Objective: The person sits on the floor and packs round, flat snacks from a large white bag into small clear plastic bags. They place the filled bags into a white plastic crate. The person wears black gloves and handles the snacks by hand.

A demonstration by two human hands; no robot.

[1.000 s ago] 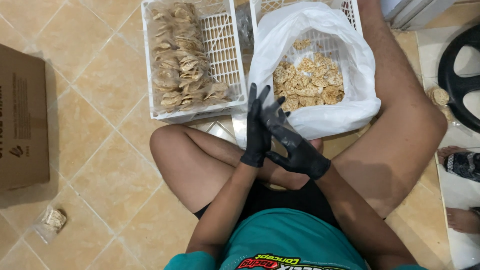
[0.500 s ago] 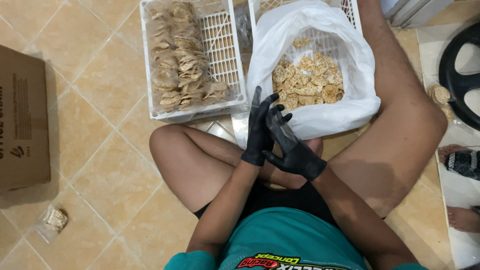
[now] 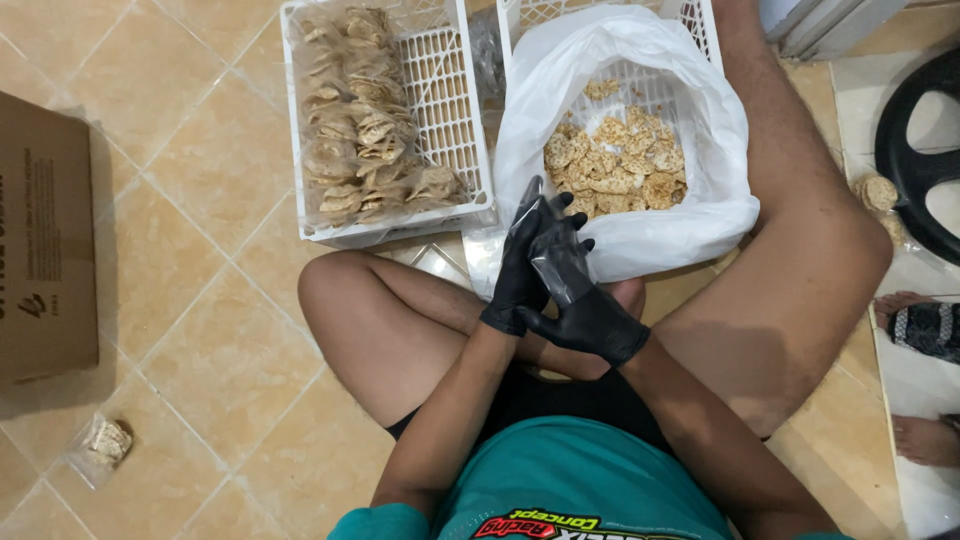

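Black gloves are covering both our hands, which we are holding together just above our crossed legs. Our left hand (image 3: 520,270) is standing nearly upright with its fingers straight and close together, pointing toward the crates. Our right hand (image 3: 578,300) is lying across it from the right, fingers curled loosely against the left palm. Between them we are holding a small clear bag (image 3: 548,262), thin and glossy; it is running along the left hand's fingers, so its long axis is pointing away from us. Both hands are closing on it lightly, though we cannot tell whether its mouth is open.

Straight ahead of the fingertips, just beyond them, a white plastic sack (image 3: 700,215) is sitting in a white crate (image 3: 700,20), its mouth spread wide over a heap of pale brown crackers (image 3: 615,165). That heap is lying forward and slightly right of our hands, so the right hand is the nearer one to it. To the left, a second white crate (image 3: 440,90) is holding rows of crackers already packed in clear bags (image 3: 350,120); it is lying forward and left, nearer our left hand.

Farther left, a cardboard box (image 3: 45,260) is resting on the tan tiled floor (image 3: 200,180), and one small packed bag (image 3: 100,445) is lying by itself near it, well apart from us.
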